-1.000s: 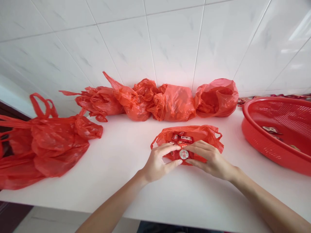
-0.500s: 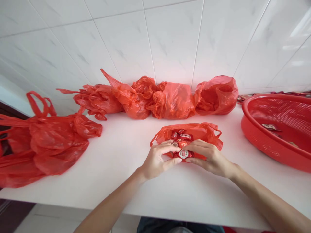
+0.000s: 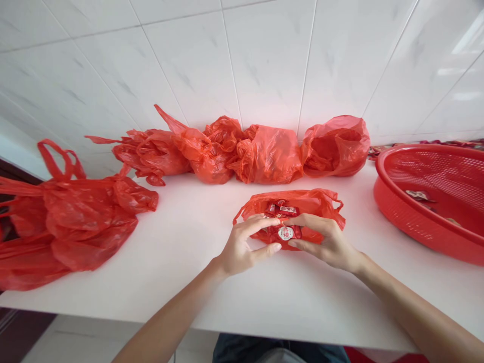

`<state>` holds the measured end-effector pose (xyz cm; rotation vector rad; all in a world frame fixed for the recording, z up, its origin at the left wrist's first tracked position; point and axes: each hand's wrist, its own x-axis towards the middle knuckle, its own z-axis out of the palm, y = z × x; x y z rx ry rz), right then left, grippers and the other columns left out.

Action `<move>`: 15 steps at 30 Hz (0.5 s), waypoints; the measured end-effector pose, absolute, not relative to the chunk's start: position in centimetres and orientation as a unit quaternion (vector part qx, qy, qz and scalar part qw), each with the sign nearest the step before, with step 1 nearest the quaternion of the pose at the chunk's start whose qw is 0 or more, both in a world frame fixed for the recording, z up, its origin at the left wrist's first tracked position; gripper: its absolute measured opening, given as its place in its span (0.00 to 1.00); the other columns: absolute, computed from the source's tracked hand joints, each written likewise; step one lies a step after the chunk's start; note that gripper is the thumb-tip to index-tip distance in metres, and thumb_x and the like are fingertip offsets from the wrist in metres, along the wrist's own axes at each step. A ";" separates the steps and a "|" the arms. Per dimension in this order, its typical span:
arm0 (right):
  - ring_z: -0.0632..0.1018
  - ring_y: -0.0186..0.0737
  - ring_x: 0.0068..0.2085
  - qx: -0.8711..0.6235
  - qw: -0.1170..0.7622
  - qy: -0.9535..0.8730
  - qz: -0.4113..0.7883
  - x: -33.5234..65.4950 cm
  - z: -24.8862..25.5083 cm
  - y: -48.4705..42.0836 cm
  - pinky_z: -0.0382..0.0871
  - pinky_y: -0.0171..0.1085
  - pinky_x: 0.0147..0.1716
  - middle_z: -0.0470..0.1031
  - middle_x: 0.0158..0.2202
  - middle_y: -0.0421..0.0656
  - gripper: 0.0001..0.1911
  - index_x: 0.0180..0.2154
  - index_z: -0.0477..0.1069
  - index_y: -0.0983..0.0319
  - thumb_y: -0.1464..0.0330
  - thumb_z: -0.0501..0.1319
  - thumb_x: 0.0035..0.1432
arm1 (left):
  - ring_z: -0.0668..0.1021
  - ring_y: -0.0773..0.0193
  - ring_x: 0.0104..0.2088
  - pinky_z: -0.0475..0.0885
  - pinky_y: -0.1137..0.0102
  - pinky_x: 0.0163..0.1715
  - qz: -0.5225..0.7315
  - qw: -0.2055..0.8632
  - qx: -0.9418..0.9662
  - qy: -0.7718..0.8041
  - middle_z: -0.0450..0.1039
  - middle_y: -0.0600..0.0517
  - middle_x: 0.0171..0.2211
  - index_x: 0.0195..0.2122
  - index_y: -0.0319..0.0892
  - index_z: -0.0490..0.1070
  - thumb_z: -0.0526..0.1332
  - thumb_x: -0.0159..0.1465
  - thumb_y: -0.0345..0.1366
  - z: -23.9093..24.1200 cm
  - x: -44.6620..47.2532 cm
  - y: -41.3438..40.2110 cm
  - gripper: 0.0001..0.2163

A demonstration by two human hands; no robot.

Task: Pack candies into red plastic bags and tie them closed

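A red plastic bag [image 3: 317, 199] lies on the white table with its mouth spread toward me. Several small wrapped candies in red wrappers show inside it. The nearest candy [image 3: 286, 233] has a round white label and lies between my two hands at the bag's near edge. My left hand [image 3: 245, 242] is open at the left of the mouth, its thumb apart from the fingers. Opposite it, my right hand [image 3: 325, 239] is open too, fingertips over the candies and thumb lower, beside the labelled candy. Both hands' fingers partly cover the other candies.
Several filled red plastic bags [image 3: 272, 154] stand in a row against the tiled wall. More red bags [image 3: 91, 217] sit at the left. On the right, a red perforated basket [image 3: 412, 222] holds a few wrapped pieces. Small packets [image 3: 434, 143] lie behind it along the wall.
Half a second ago my fingertips pinched the labelled candy from both sides. Now the thumbs and fingers have parted, and the candy lies loose in the bag's mouth.
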<state>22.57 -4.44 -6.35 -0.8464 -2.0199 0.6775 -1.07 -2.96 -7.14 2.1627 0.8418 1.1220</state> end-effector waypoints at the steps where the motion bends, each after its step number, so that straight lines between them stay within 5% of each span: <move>1: 0.83 0.46 0.48 -0.342 0.416 -0.799 0.268 22.6 -6.4 -4.4 0.79 0.42 0.49 0.82 0.48 0.48 0.17 0.53 0.75 0.59 0.62 0.64 0.64 | 0.82 0.55 0.50 0.73 0.56 0.58 0.419 0.266 0.811 0.309 0.82 0.48 0.48 0.51 0.47 0.77 0.70 0.60 0.35 -7.1 -1.1 -2.9 0.17; 15: 0.85 0.43 0.43 -0.354 0.395 -0.825 0.194 23.2 -6.4 -4.1 0.81 0.39 0.44 0.84 0.45 0.46 0.16 0.52 0.77 0.59 0.59 0.61 0.67 | 0.82 0.55 0.51 0.76 0.59 0.55 0.422 0.233 0.816 0.320 0.82 0.49 0.48 0.52 0.47 0.78 0.69 0.63 0.36 -7.7 -1.1 -2.8 0.16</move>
